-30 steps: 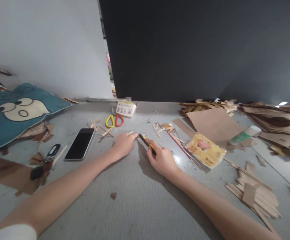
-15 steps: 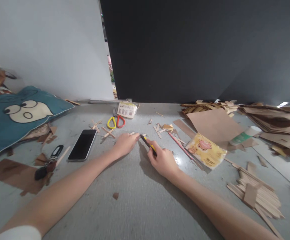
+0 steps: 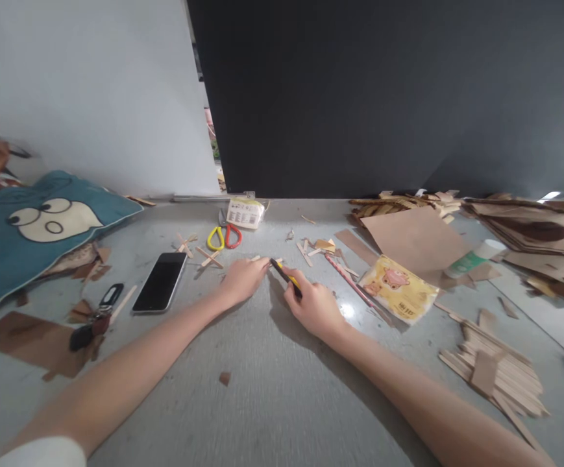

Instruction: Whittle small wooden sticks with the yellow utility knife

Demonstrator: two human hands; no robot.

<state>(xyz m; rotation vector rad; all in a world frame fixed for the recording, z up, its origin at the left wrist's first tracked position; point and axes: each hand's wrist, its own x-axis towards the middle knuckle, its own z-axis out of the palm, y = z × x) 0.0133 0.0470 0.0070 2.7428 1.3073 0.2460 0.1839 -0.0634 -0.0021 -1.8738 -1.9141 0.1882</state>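
Observation:
My right hand [image 3: 311, 305] is closed around a black and yellow utility knife [image 3: 286, 277], its front end angled away and to the left. Just left of the knife tip, my left hand [image 3: 245, 280] rests low on the table with its fingers pressed together on a small wooden stick [image 3: 256, 259]. Most of that stick is hidden behind the fingers. Behind the left hand lie crossed wooden sticks [image 3: 209, 257]. Scissors [image 3: 224, 237] with one yellow and one red handle sit a little farther back.
To the left are a phone [image 3: 159, 283], keys [image 3: 94, 324] and a blue cushion [image 3: 62, 227]. On the right lie a yellow packet [image 3: 401, 288], brown cardboard [image 3: 418, 240], a white-green tube [image 3: 476, 259] and a pile of wooden sticks [image 3: 505, 376]. A dark panel [image 3: 383, 97] stands behind.
The knife and right hand have shifted very slightly to the left and away. The left hand keeps its place, and the whole view has moved a little.

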